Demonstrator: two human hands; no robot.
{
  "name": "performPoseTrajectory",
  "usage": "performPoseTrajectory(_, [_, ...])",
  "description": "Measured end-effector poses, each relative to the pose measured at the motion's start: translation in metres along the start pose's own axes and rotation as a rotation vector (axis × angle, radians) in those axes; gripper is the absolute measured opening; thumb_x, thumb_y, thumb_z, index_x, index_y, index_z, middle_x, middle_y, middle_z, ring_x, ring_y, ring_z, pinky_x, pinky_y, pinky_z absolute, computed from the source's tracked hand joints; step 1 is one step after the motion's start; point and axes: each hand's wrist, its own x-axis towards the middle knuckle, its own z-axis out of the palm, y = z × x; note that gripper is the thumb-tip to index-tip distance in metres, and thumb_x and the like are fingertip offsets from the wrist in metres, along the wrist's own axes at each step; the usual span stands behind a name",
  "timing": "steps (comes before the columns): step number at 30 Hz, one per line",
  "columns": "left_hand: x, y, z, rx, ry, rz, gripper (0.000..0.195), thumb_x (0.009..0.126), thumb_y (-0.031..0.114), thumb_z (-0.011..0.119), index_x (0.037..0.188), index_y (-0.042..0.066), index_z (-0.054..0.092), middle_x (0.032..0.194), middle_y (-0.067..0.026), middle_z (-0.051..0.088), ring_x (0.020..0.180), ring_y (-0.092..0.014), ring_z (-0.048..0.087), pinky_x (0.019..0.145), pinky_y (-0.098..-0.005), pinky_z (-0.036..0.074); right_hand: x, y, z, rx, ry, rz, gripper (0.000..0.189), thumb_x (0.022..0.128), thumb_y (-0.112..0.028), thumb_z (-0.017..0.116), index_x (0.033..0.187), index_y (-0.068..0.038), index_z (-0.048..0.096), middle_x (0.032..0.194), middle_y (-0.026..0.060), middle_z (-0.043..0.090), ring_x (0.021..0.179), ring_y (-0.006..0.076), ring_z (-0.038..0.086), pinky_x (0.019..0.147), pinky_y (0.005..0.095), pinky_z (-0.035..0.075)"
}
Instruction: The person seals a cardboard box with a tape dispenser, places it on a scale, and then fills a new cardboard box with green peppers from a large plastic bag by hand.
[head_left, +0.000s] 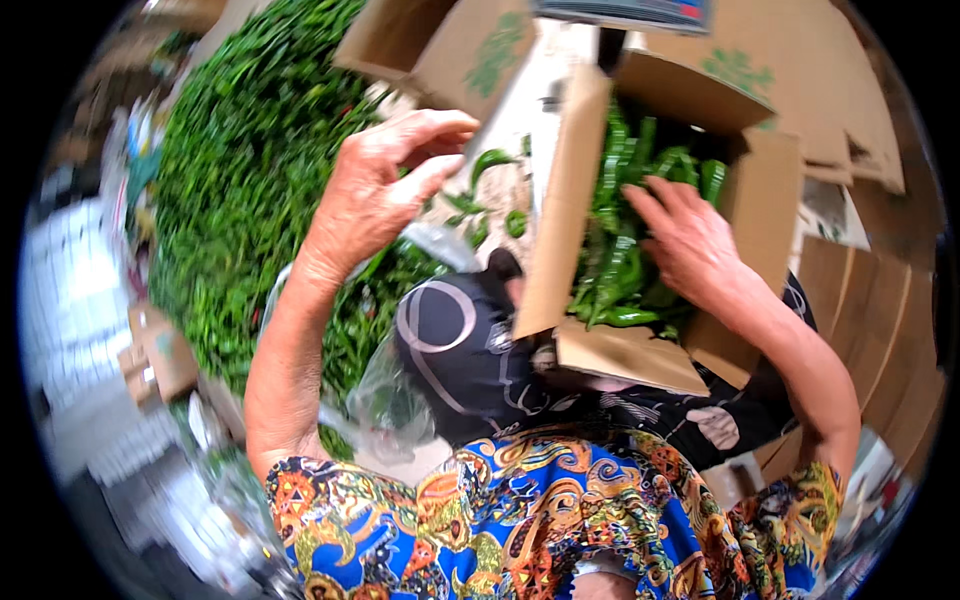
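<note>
An open cardboard box (564, 202) with its flaps spread stands before me, partly filled with long green peppers (619, 277). My right hand (686, 232) reaches into it, its fingertips on or just over the peppers; I cannot tell whether it grips one. To the left of the box, my left hand (397, 176) is raised with thumb and fingers a little apart and nothing visible between them. Beyond its fingertips a few loose green peppers (491, 161) lie on the pale surface. A large heap of green peppers (247, 150) spreads beneath and left of my left arm.
A scale's display head (626, 11) on a dark post stands behind the box. More cardboard boxes (480, 56) are at the top, with flattened cardboard (810, 82) at the upper right. A clear plastic bag (394, 397) lies by my knee. Small cartons (161, 352) sit at the left.
</note>
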Motion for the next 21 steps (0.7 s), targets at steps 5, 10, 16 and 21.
performPoseTrajectory(5, [-0.143, -0.120, -0.037, 0.074, 0.111, -0.387, 0.035, 0.091, 0.018, 0.068, 0.123, 0.004, 0.065, 0.112, -0.0064, 0.070, 0.105, -0.016, 0.064, 0.097, -0.0325, 0.050, -0.005, 0.002, -0.003, -0.071, -0.118, -0.042, 0.055, 0.080, -0.006, 0.071, 0.131, -0.001, 0.052, 0.139, 0.0192, 0.049, 0.126, 0.0377, 0.048, 0.105, 0.0445, 0.042])
performPoseTrajectory(10, [-0.268, -0.187, 0.039, 0.284, 0.133, -0.804, 0.059, 0.086, 0.030, 0.072, 0.134, 0.002, 0.053, 0.134, -0.0155, 0.059, 0.123, -0.028, 0.056, 0.104, -0.0421, 0.044, -0.006, -0.009, -0.025, -0.073, -0.114, -0.049, 0.048, 0.081, -0.004, 0.069, 0.128, -0.002, 0.056, 0.137, 0.0181, 0.051, 0.124, 0.0376, 0.049, 0.103, 0.0449, 0.043])
performPoseTrajectory(16, [-0.291, -0.151, 0.163, 0.273, 0.252, -0.536, 0.097, 0.079, 0.026, 0.080, 0.152, 0.000, 0.023, 0.153, -0.0253, 0.032, 0.140, -0.042, 0.035, 0.115, -0.0449, 0.031, 0.013, -0.078, -0.075, 0.060, 0.157, -0.130, 0.028, 0.084, 0.002, 0.067, 0.111, 0.000, 0.063, 0.119, 0.0171, 0.063, 0.105, 0.0354, 0.062, 0.089, 0.0420, 0.051])
performPoseTrajectory(21, [-0.298, -0.170, 0.162, 0.211, 0.553, -0.409, 0.110, 0.065, 0.022, 0.086, 0.151, -0.005, 0.023, 0.144, -0.0236, 0.042, 0.128, -0.042, 0.045, 0.108, -0.0427, 0.039, 0.034, -0.141, -0.073, 0.237, -0.007, -0.364, 0.031, 0.079, 0.004, 0.068, 0.109, 0.000, 0.063, 0.115, 0.0170, 0.063, 0.100, 0.0352, 0.062, 0.085, 0.0425, 0.051])
